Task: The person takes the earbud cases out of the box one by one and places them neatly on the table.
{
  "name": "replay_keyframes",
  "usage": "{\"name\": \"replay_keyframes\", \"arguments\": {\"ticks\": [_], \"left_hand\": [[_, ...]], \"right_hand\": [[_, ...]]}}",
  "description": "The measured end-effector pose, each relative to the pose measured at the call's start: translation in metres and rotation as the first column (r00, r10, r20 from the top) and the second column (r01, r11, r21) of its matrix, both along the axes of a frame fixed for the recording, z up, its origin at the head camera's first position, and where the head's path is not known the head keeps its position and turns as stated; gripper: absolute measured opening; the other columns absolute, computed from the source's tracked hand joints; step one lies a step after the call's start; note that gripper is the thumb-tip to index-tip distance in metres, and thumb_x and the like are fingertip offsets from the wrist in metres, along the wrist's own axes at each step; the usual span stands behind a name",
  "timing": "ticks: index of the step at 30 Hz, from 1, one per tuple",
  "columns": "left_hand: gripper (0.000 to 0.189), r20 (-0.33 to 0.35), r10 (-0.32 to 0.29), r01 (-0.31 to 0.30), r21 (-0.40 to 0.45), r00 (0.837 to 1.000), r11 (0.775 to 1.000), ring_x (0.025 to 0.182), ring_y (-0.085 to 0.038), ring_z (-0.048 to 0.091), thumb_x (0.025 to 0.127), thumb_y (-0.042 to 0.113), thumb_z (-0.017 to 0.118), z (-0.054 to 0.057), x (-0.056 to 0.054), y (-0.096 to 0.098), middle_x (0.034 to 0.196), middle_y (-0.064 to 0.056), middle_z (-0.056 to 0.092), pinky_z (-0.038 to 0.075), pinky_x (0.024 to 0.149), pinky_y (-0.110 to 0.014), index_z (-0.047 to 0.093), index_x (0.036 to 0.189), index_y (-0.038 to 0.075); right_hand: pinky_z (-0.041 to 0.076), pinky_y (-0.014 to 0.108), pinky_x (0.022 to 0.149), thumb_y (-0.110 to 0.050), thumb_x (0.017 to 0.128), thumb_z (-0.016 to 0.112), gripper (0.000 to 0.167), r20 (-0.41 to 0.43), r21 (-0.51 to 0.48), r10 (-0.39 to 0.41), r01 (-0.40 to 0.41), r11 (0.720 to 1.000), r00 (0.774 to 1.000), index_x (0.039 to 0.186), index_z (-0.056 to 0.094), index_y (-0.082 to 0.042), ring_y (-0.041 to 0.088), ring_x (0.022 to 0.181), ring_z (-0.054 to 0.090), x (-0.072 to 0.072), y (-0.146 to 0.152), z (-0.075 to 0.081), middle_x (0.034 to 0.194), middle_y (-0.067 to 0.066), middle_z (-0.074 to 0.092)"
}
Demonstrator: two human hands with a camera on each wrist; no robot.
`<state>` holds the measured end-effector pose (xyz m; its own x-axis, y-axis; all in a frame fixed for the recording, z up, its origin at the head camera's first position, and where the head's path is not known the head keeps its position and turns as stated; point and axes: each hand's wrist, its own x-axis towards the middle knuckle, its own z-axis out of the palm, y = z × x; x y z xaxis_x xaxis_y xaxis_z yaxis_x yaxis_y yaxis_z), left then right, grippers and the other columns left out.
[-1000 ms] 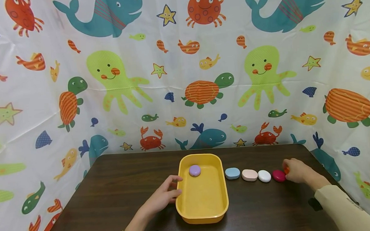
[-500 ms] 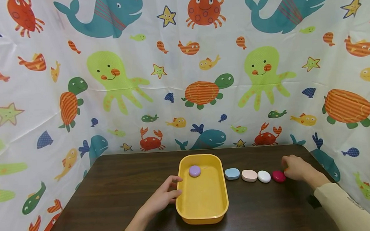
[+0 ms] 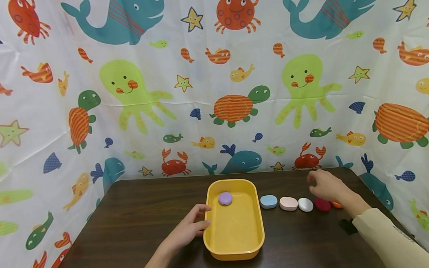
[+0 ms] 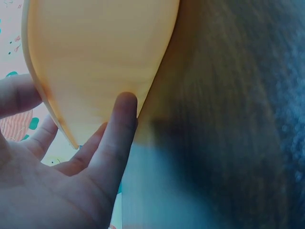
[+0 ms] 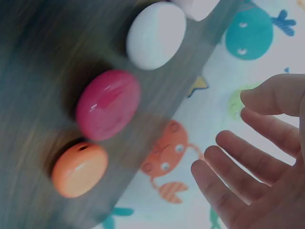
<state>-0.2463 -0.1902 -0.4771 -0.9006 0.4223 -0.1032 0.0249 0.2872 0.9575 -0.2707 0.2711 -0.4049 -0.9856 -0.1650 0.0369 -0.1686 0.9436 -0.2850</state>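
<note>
My left hand (image 3: 190, 226) holds the left side of a yellow tray (image 3: 234, 255), with digits over its rim and others against the outer wall (image 4: 102, 43). A small round purple piece (image 3: 225, 198) lies inside the tray, towards its far end. My right hand (image 3: 328, 186) hangs empty above the table, fingers loosely bent and apart. It is nearest a magenta oval piece (image 5: 108, 105) and an orange oval piece (image 5: 80, 170) with a small dark slot. In the head view the hand partly covers both. The oval pieces' exact kind cannot be told.
A light blue piece (image 3: 268, 201), a pale pink piece (image 3: 289, 203) and a white piece (image 3: 305, 205) continue the row right of the tray on the dark wooden table (image 3: 159, 193). A curtain (image 3: 204, 86) printed with sea animals hangs behind the table and along both sides.
My right hand has let go of the orange piece and moved up and to the left. The orange piece now lies beside the magenta one. My left hand and the tray stay where they were.
</note>
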Motion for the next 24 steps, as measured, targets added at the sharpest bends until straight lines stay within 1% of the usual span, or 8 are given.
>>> {"name": "replay_keyframes", "arguments": {"ticks": [4,9,12,16,24], "left_hand": [[0.045,0.001,-0.003,0.003,-0.007,1.0,1.0,0.109,-0.03,0.059,0.101,0.019,0.061,0.0,-0.001,0.0,0.13,-0.02,0.047,0.056,0.093,-0.047,0.043,0.141,0.007],[0.046,-0.007,-0.012,0.012,-0.014,1.0,1.0,0.109,-0.029,0.058,0.101,0.02,0.061,-0.002,-0.002,0.0,0.129,-0.019,0.046,0.056,0.093,-0.047,0.043,0.141,0.007],[0.046,-0.014,-0.014,0.014,-0.016,1.0,1.0,0.108,-0.029,0.058,0.101,0.02,0.061,-0.002,-0.002,-0.001,0.129,-0.019,0.046,0.056,0.093,-0.047,0.043,0.141,0.006],[0.045,-0.015,-0.007,0.007,-0.009,1.0,1.0,0.108,-0.029,0.058,0.102,0.019,0.061,-0.002,-0.002,-0.001,0.129,-0.019,0.047,0.056,0.092,-0.046,0.043,0.141,0.007],[0.045,-0.011,0.007,-0.007,0.001,1.0,1.0,0.109,-0.03,0.059,0.101,0.019,0.062,-0.003,-0.001,-0.001,0.13,-0.021,0.047,0.056,0.091,-0.048,0.043,0.141,0.008]], "right_hand": [[0.053,0.057,0.085,-0.009,0.087,0.067,0.021,-0.042,-0.016,0.033,-0.034,0.999,0.999,0.107,0.067,-0.002,0.033,0.096,0.061,0.0,-0.014,0.005,0.104,0.014,0.065],[0.053,0.057,0.087,-0.01,0.088,0.068,0.02,-0.074,-0.016,0.051,-0.052,0.998,0.996,0.107,0.068,-0.004,0.033,0.1,0.061,-0.003,-0.03,0.009,0.108,0.013,0.065],[0.053,0.056,0.088,-0.01,0.088,0.068,0.02,-0.083,-0.012,0.061,-0.062,0.998,0.995,0.107,0.069,-0.005,0.032,0.1,0.062,-0.005,-0.039,0.01,0.107,0.011,0.065],[0.054,0.054,0.088,-0.01,0.089,0.068,0.018,-0.096,-0.011,0.097,-0.098,0.995,0.991,0.106,0.069,-0.005,0.03,0.098,0.062,-0.006,-0.049,0.011,0.104,0.009,0.065],[0.054,0.052,0.085,-0.009,0.089,0.067,0.017,-0.088,-0.005,0.136,-0.137,0.991,0.987,0.105,0.069,-0.005,0.028,0.094,0.061,-0.009,-0.065,0.011,0.101,0.007,0.064]]}}
